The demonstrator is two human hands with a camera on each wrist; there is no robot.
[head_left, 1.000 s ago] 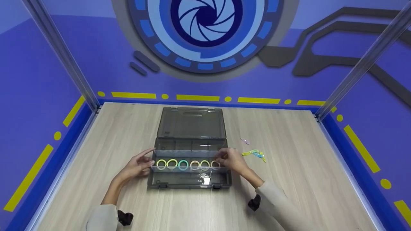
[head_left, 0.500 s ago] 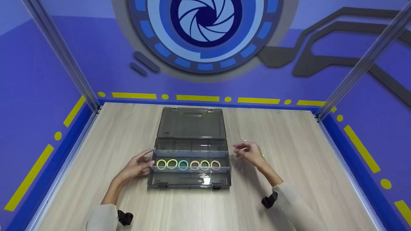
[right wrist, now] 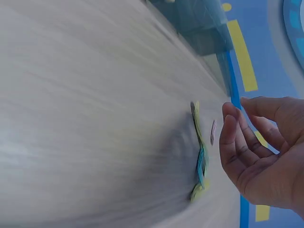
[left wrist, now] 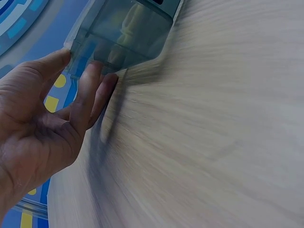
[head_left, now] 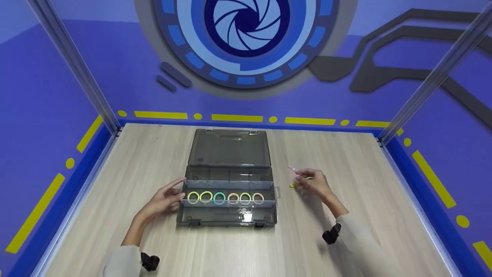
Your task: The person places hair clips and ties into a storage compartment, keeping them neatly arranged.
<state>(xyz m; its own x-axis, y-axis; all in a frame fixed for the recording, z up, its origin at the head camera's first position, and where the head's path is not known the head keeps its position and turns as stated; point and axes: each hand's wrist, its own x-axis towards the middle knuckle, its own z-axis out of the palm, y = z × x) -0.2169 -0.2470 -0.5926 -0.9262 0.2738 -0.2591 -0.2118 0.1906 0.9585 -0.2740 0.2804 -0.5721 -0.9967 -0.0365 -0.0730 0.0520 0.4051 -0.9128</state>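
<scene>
A smoky see-through storage box [head_left: 226, 215] lies with its lid folded back. Several ring-shaped bands [head_left: 219, 197], yellow, teal and beige, stand in a row in its middle compartment. My left hand [head_left: 163, 198] touches the box's left end with outstretched fingertips; in the left wrist view these fingers [left wrist: 88, 90] rest against its wall. My right hand [head_left: 313, 182] hovers right of the box, over thin yellow pieces [head_left: 293, 185] that it partly hides. The right wrist view shows yellow and teal clip-like strips [right wrist: 203, 161] on the table, with nothing between that hand's loosely bent fingers.
A small pink clip-like piece [head_left: 292, 169] lies beyond the right fingertips. The open lid [head_left: 230, 148] reaches toward the back wall. Blue panels and metal posts [head_left: 434, 84] border the wooden table [head_left: 230, 254].
My right hand has left the rightmost band in the box and moved right, over the yellow and teal pieces. The left hand stays at the box's left end.
</scene>
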